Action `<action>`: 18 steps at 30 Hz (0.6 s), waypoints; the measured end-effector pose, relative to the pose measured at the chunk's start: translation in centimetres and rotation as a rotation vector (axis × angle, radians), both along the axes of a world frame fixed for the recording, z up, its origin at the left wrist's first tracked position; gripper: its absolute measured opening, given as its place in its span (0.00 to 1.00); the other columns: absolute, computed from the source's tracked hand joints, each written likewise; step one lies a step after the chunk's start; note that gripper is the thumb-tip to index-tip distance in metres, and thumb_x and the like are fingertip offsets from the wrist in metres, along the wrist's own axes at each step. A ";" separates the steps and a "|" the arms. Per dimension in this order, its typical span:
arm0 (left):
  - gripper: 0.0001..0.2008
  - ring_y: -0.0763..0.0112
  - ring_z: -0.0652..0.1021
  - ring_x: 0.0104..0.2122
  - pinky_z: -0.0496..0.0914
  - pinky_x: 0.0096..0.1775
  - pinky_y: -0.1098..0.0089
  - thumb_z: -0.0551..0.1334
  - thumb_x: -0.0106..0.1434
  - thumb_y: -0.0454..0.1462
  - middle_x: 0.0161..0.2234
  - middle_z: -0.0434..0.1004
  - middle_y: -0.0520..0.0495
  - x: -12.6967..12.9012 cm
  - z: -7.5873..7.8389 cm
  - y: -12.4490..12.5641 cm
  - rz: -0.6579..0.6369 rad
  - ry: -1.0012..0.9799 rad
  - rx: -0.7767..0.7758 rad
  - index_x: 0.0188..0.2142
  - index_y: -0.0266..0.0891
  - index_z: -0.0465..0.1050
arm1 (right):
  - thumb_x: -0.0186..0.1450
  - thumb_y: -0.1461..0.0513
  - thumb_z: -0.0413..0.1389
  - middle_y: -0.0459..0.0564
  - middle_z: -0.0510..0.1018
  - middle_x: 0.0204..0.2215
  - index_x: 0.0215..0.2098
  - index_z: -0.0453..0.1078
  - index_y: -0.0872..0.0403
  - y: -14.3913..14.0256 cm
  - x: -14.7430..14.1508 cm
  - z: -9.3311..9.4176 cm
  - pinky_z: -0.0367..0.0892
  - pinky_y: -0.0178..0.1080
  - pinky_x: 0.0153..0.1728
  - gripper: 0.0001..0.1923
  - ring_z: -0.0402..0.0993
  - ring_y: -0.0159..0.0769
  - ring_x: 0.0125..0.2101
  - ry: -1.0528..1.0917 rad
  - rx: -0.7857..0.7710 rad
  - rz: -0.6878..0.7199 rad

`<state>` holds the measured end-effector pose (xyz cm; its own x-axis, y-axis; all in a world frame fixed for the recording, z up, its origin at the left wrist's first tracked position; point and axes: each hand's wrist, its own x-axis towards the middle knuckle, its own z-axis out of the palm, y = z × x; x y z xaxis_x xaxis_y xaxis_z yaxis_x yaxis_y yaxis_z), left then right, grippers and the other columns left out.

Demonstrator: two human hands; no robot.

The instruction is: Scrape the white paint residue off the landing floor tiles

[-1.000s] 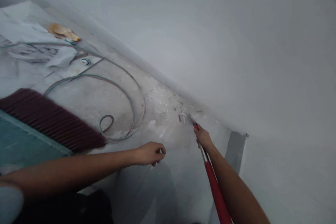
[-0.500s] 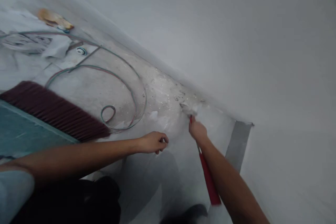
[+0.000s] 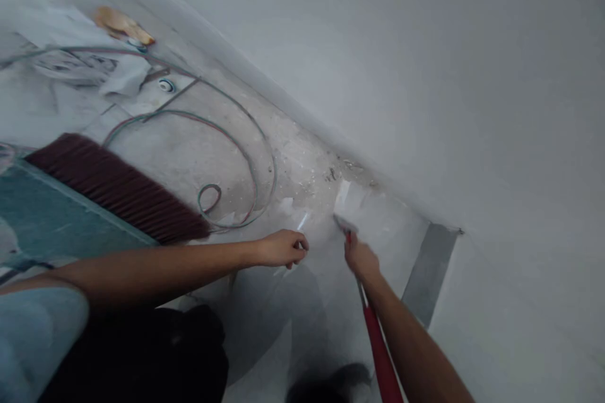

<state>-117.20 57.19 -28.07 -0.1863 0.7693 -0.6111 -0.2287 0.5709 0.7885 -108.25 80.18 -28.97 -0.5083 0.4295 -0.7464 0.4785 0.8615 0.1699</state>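
With my right hand (image 3: 362, 258) closed around the red-handled scraper (image 3: 373, 321), its blade at the plastic sheet (image 3: 378, 220) by the wall, and my left hand (image 3: 283, 247) pinching that sheet's near edge, a steep push could tear it.

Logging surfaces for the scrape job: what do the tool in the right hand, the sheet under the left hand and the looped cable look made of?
Tool: red handle, likely plastic or rubber, smooth; pale, probably metal blade at the floor.
Sheet: thin clear plastic film; glossy, creased, floor shows through.
Cable: thin, flexible, plastic-sheathed by the look; reddish and green strands lying in loose loops.
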 end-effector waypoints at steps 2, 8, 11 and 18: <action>0.17 0.75 0.73 0.22 0.62 0.24 0.76 0.53 0.53 0.42 0.27 0.73 0.49 0.1 0.1 0.4 0.007 -0.017 0.012 0.40 0.35 0.68 | 0.67 0.55 0.35 0.61 0.73 0.44 0.58 0.54 0.55 2.1 -6.7 -0.4 0.63 0.44 0.43 0.25 0.71 0.44 0.44 0.095 0.069 -0.052; 0.18 0.74 0.73 0.22 0.62 0.24 0.76 0.53 0.54 0.44 0.28 0.73 0.48 -0.7 0.5 -0.5 0.071 -0.025 0.016 0.40 0.35 0.68 | 0.67 0.56 0.37 0.61 0.73 0.45 0.57 0.56 0.56 3.3 -8.3 0.2 0.62 0.42 0.44 0.24 0.70 0.43 0.46 0.097 0.046 -0.023; 0.17 0.75 0.73 0.22 0.62 0.24 0.76 0.53 0.53 0.43 0.27 0.73 0.49 -0.9 0.0 -1.2 0.087 -0.037 0.001 0.40 0.36 0.68 | 0.67 0.54 0.36 0.60 0.75 0.40 0.60 0.51 0.54 1.2 -0.8 0.2 0.63 0.43 0.41 0.26 0.73 0.44 0.42 -0.056 -0.014 0.051; 0.18 0.74 0.73 0.22 0.62 0.24 0.76 0.54 0.53 0.43 0.27 0.73 0.48 -0.8 -0.2 0.0 0.059 -0.052 0.026 0.40 0.35 0.68 | 0.67 0.55 0.37 0.61 0.72 0.45 0.57 0.54 0.56 4.4 -10.2 -0.2 0.62 0.42 0.42 0.24 0.70 0.44 0.45 0.091 0.102 0.031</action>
<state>-118.03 57.16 -28.29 -0.2002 0.7740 -0.6007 -0.3021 0.5345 0.7893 -118.45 84.53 -29.19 -0.5862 0.4837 -0.6499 0.4689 0.8567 0.2148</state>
